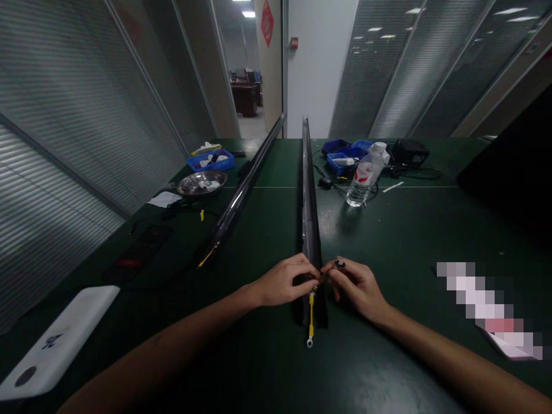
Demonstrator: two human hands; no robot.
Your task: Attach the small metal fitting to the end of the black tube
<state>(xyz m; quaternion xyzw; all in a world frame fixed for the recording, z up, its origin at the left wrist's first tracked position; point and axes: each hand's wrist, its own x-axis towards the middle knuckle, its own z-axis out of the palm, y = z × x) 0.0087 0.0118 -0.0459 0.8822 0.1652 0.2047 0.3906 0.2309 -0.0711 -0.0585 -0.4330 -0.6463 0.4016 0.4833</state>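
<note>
A long dark channel strip [309, 213] runs away from me down the middle of the green table. A yellow lead [311, 316] with a ring terminal [309, 342] lies at its near end. My left hand [291, 280] pinches at the strip's near end, just above the yellow lead; what lies between its fingertips is too small to name. Close beside it on the right, my right hand [356, 284] is closed, its fingertips at a small thin piece by the strip's edge that I cannot make out. A ring shows on one of its fingers.
A second long dark strip [241, 195] with a yellow lead [209, 256] lies to the left. Water bottle [364, 178] and blue trays [342, 164] stand back right; metal bowl [202, 183] and blue tray [211, 161] back left. A white panel [64, 339] lies near left.
</note>
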